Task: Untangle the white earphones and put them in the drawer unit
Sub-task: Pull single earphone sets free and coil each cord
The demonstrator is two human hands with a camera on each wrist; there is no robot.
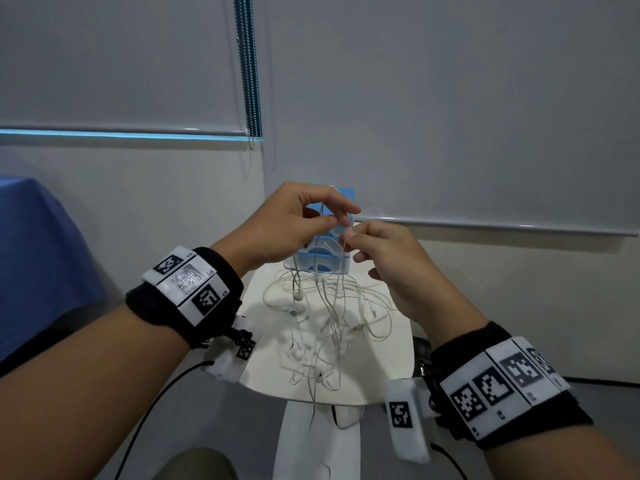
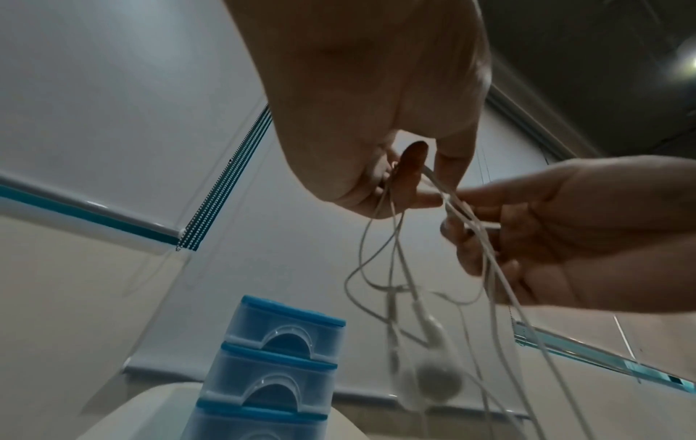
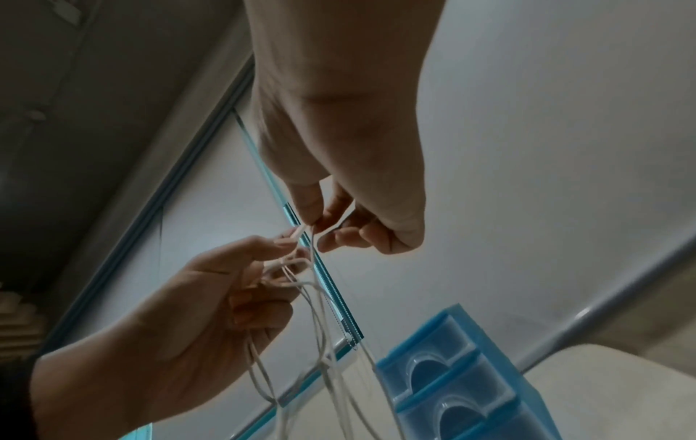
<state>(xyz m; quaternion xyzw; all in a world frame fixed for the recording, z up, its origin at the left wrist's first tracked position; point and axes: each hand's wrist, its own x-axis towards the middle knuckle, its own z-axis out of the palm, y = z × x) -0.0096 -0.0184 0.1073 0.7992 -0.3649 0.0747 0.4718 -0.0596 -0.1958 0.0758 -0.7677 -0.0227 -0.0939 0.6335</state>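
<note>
1. A blue drawer unit (image 1: 341,263) with three closed drawers stands at the far edge of a small white desk (image 1: 398,375).
2. The left hand (image 1: 294,223), raised in front of the drawer unit, pinches white earphones (image 1: 329,317) cords between thumb and fingers.
3. The right hand (image 1: 391,261), just right of the drawer unit, pinches a cord at its fingertips, almost touching the left.
4. The rest of the tangle hangs from both hands onto the desk in front of the drawer unit.
</note>
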